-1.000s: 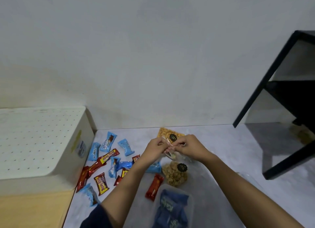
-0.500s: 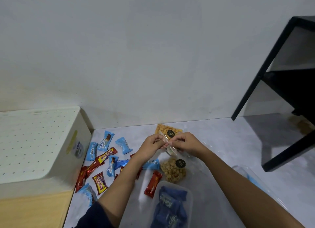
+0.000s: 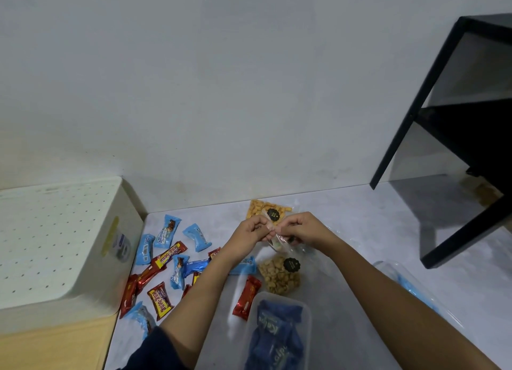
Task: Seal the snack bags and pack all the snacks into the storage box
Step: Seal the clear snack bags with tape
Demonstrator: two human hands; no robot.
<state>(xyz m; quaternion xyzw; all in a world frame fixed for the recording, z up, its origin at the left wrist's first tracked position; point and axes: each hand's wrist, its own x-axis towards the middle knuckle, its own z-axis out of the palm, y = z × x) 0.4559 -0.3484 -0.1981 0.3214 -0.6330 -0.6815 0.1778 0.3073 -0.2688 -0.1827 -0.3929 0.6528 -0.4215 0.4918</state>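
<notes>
My left hand (image 3: 250,231) and my right hand (image 3: 300,229) pinch the top edge of a small clear snack bag (image 3: 279,243), held just above the grey table (image 3: 360,217). A clear bag of yellow crackers (image 3: 266,209) with a black sticker lies behind my hands. Another clear bag of round snacks (image 3: 278,277) with a black sticker lies below them. Several blue and red wrapped snacks (image 3: 169,261) are scattered to the left. A clear storage box (image 3: 277,333) holding dark blue packets sits near the bottom, between my forearms.
A white perforated lidded bin (image 3: 55,239) stands at the left on a wooden surface (image 3: 52,344). A black metal shelf frame (image 3: 457,137) stands at the right. A clear plastic lid (image 3: 410,283) over blue packets lies at the right of my right forearm.
Both hands stay together on the small clear bag. The camera has tilted, so the hands and snacks sit a little higher in view than before.
</notes>
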